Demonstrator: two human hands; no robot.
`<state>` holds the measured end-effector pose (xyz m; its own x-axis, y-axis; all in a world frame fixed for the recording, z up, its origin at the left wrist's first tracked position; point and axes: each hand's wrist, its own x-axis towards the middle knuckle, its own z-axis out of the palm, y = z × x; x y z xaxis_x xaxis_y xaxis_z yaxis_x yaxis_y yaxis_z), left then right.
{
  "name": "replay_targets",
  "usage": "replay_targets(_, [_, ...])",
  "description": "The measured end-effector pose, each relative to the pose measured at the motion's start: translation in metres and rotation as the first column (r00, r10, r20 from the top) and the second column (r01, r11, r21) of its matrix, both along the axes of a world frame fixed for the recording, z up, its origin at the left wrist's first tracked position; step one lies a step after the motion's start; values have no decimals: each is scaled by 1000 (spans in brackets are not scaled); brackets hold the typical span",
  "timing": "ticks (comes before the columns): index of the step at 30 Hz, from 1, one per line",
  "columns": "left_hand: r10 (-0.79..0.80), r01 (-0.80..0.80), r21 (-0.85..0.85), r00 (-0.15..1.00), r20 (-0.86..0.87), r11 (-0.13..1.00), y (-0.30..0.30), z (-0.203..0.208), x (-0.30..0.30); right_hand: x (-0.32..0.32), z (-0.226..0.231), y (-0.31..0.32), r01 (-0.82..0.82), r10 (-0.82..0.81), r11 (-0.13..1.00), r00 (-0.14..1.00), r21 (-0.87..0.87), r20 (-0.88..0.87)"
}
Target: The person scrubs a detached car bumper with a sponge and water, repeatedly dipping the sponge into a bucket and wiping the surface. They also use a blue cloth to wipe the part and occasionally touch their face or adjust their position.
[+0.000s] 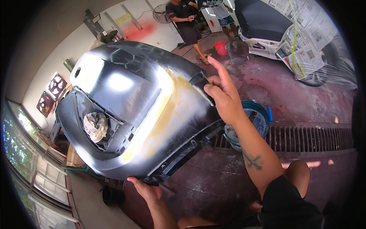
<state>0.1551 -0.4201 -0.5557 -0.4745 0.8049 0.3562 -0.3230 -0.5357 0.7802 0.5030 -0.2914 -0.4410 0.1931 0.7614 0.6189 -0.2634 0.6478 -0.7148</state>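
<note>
A large car bumper point(126, 99) fills the middle, painted grey and black with white patches and yellowish filler areas along its near right corner. My right hand point(225, 91) pinches a dark sanding pad point(199, 87) against the bumper's right side. Its index finger points up, away from the pad. At the bumper's lower edge, my left hand point(148, 191) grips the rim, thumb on the near side; its other fingers are mostly hidden. Crumpled paper point(95, 127) sits in the bumper's left opening.
Beyond my right forearm, a teal bucket point(265, 108) of sudsy water stands by a floor grate point(312, 139). A red bucket point(220, 48) and two people are farther back. A newspaper-masked vehicle point(267, 34) is at upper right. A black bucket point(113, 195) stands lower left.
</note>
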Motion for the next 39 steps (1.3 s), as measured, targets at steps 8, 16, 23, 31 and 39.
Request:
replay_targets(8, [-36, 36, 5, 999, 11, 999, 2, 3, 4, -5, 41, -51, 0, 104, 992, 536, -124, 838])
replay_targets(16, [-32, 32, -9, 999, 9, 999, -2, 4, 2, -42, 5, -89, -145, 81, 989, 303, -38, 949])
replay_targets(23, [11, -11, -18, 1000, 10, 1000, 1, -4, -4, -27, -27, -59, 60, -175, 953, 909, 297, 379])
replay_targets(31, [-15, 15, -5, 999, 36, 1000, 0, 2, 3, -43, 25, 14, 472, -604, 777, 746, 417, 282])
replay_targets(39, [3, -3, -8, 999, 37, 1000, -7, -3, -1, -48, -15, -17, 443, -587, 781, 762, 441, 274])
